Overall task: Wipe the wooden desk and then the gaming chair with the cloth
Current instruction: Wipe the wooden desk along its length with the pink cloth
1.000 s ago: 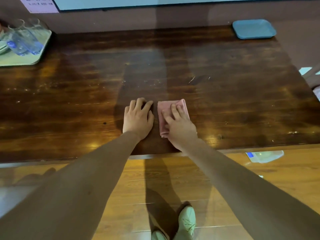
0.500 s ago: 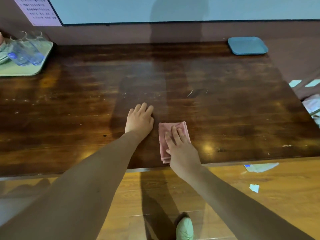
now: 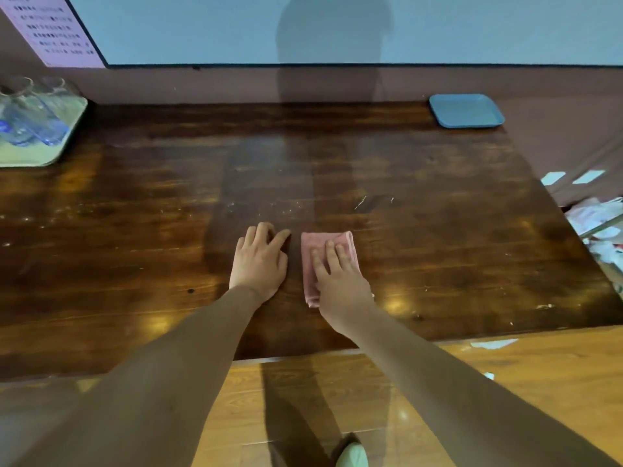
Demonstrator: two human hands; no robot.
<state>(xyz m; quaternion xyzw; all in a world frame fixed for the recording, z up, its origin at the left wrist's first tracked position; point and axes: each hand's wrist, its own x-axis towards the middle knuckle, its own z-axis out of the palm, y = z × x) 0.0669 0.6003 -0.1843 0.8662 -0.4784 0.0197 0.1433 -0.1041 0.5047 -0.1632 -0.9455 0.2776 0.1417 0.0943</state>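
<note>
A folded pink cloth (image 3: 312, 247) lies flat on the dark wooden desk (image 3: 438, 237), near the middle and a little back from the front edge. My right hand (image 3: 340, 281) presses on the cloth with straight fingers and covers its right half. Just left of the cloth, my left hand (image 3: 259, 262) rests flat on the bare wood, fingers spread, not touching the cloth. Small white specks and scratches mark the desk beyond both hands. The gaming chair is not in view.
A pale green tray (image 3: 50, 153) with clear glasses and bottles sits at the desk's back left. A blue tray (image 3: 467, 111) lies at the back right corner. Crumpled cloths or papers (image 3: 600, 217) lie off the desk's right edge. My shoe (image 3: 352, 455) stands on the wooden floor below.
My right hand has slid the cloth towards me and then away again along the desk. The left hand has stayed flat beside it. My head has tilted up.
</note>
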